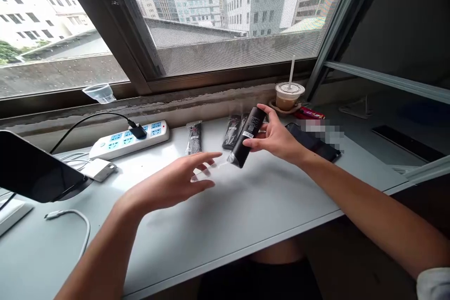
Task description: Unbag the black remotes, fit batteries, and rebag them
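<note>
My right hand (pixel 272 138) is closed around a black, tube-like package (pixel 249 137) with small white print and a white label, held tilted above the desk. At its lower end is a shiny bit of clear plastic (pixel 230 157). My left hand (pixel 190 176) is just left of that end, thumb and fingers apart. A thin clear strip (pixel 207 171) shows in the gap between its fingers; whether they touch it I cannot tell. Behind my hands lie a black package in clear wrap (pixel 194 138) and another one (pixel 231 132), with one more partly hidden behind the held package.
On the left are a power strip (pixel 154 137) with a black plug, a white adapter (pixel 100 170), a white cable (pixel 84 220) and a dark-screened device (pixel 38 168). A lidded drink cup (pixel 285 103) stands at the back right, near a dark flat case (pixel 312 143).
</note>
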Demonstrator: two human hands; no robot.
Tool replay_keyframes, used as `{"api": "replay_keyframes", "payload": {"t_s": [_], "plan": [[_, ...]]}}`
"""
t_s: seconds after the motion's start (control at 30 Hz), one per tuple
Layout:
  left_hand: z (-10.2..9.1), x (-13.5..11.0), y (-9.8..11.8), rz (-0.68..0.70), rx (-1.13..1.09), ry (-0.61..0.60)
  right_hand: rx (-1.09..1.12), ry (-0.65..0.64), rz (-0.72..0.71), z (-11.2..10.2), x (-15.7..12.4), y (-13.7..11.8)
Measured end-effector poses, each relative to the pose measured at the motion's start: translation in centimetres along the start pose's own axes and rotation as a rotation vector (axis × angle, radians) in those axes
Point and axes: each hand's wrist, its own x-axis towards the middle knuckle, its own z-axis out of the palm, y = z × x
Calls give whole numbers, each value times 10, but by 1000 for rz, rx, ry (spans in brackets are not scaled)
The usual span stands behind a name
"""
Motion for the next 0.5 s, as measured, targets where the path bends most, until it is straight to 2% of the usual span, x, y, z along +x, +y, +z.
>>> {"api": "replay_keyframes", "payload": {"t_s": [0.1, 0.17, 0.3, 0.5], "plan": [[5, 2, 8, -17, -42, 20, 37, 94, 18, 2, 1, 3], [7, 3, 13, -42, -69, -4, 34, 100, 40, 2, 1, 4], [11, 5, 21, -73, -127, -43, -17, 27, 61, 6, -4, 3], [22, 11, 24, -98, -264, -31, -45, -56, 153, 22, -15, 0]]}}
